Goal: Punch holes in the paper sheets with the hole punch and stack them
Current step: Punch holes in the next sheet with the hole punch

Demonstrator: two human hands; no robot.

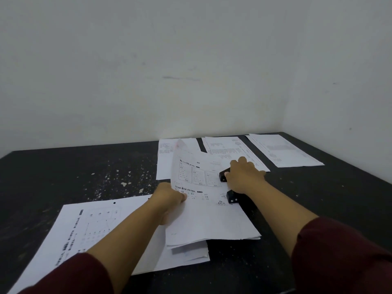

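Observation:
A black hole punch (231, 196) sits mid-table, its two ends showing on either side of my right hand (244, 177), which presses down flat on its top. A printed paper sheet (203, 209) lies with its right edge in the punch's slot and its left side lifted. My left hand (169, 200) grips that sheet at its left edge. Under and left of it lies a stack of printed sheets (89, 236); the top one shows a punched hole near its far edge.
Three more printed sheets lie along the back of the dark speckled table (84, 172): one behind the held sheet (165, 162), one in the middle (229, 147), one at the far right (284, 149). White walls close the back and right sides.

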